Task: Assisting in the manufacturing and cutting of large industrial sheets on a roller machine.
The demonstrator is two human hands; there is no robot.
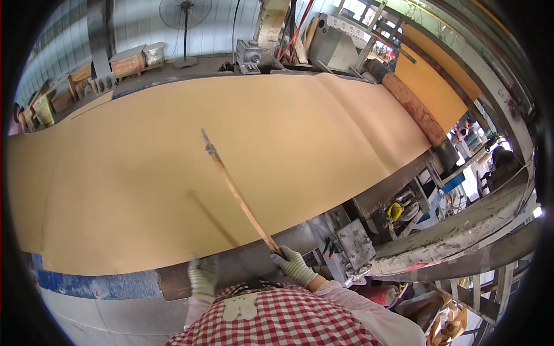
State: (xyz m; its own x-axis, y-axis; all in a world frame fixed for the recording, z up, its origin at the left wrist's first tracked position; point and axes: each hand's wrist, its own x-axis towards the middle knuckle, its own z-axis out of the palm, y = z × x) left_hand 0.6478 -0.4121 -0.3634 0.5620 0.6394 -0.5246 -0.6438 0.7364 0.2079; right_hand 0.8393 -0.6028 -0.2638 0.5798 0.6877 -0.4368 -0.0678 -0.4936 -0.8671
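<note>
My right hand (295, 266), in a knit glove, is closed tight around the bottom end of a long wooden stick (239, 196). I hold it low so its tip reaches far out over the big tan sheet (144, 173). My left hand (202, 278) is blurry near the table edge (242, 262); I cannot tell if it holds anything.

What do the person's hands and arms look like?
Both hands wear knitted work gloves, pale with a greenish tint: the left hand and the right hand. Light pink sleeves cover the arms up to the gloves. A red-and-white checked apron sits between them.
</note>
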